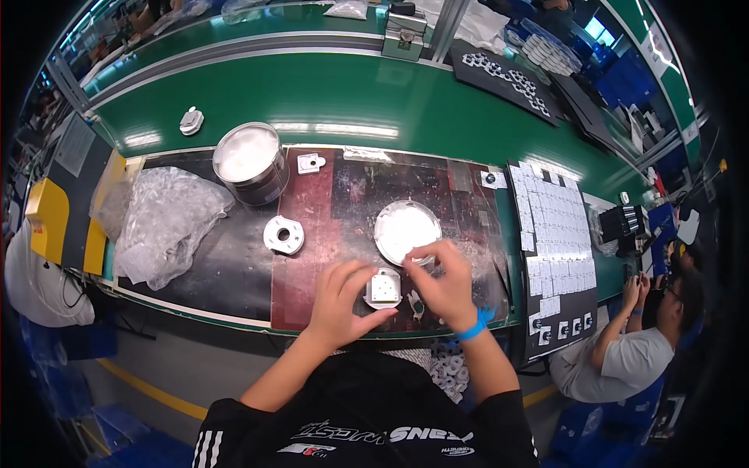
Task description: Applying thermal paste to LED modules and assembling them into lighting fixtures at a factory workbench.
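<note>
Two bare hands at work over a long worktop [468,117] of green, with a dark mat [234,265] laid along its near edge. Largest on that mat: a crumpled clear plastic bag [168,222] at far left, then a round metal tin [250,164] with a pale top, standing just right of the bag. Next in size, a shallow round metal lid [406,230] with pale contents, near the mat's middle, directly beyond the hands. Off to the right, a dark board [555,249] covered in rows of small white pieces. Smaller still, a white ring-shaped part [283,235] between tin and hands, well apart from both. Below the lid, a small squarish grey part [383,288] with a white face, resting on the mat and held between both hands. Left hand [343,300] curled around the part's left and lower sides, thumb under it, grip closed on it. Right hand [443,285], with a blue band at the wrist, touching the part's right edge, fingertips pinched together above it at the lid's near rim; whatever sits in that pinch too small to tell. Smallest: a white part [191,120] alone on the green, far left.
</note>
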A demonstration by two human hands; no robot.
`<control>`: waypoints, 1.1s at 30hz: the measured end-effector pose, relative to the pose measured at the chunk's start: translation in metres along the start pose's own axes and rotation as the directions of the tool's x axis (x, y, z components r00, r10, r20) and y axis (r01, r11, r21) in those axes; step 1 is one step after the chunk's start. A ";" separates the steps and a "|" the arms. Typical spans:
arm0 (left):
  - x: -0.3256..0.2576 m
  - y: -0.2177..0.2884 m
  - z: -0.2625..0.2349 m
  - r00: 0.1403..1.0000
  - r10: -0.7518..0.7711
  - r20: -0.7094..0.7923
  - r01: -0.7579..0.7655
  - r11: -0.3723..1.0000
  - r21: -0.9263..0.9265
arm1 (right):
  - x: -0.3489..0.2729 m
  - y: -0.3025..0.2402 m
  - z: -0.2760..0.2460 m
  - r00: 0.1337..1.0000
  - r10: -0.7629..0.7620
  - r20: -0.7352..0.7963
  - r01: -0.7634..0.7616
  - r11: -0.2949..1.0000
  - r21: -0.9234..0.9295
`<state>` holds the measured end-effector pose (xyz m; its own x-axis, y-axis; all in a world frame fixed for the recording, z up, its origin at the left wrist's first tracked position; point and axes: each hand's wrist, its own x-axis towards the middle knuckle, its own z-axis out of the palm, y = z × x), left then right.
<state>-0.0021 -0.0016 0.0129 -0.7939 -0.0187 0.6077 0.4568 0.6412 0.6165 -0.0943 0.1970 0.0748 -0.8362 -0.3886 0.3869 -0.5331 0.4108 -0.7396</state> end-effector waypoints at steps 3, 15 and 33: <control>0.003 0.002 0.011 0.986 -0.060 0.156 0.065 0.997 -0.029 | 0.027 0.029 0.008 0.993 -0.116 -0.012 0.113 0.984 -0.139; -0.001 -0.006 0.014 0.980 0.003 0.198 0.001 1.000 -0.023 | 0.053 0.053 0.036 0.971 -0.185 0.153 0.229 0.902 -0.365; -0.005 -0.006 0.013 0.943 -0.195 0.270 0.259 0.939 -0.228 | 0.004 0.033 0.007 0.869 0.400 0.293 -0.482 0.548 0.684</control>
<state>-0.0064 0.0047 -0.0005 -0.9459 0.0645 0.3181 0.3147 0.4223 0.8501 -0.1146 0.2034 0.0482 -0.9018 -0.4150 -0.1207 0.1994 -0.1515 -0.9681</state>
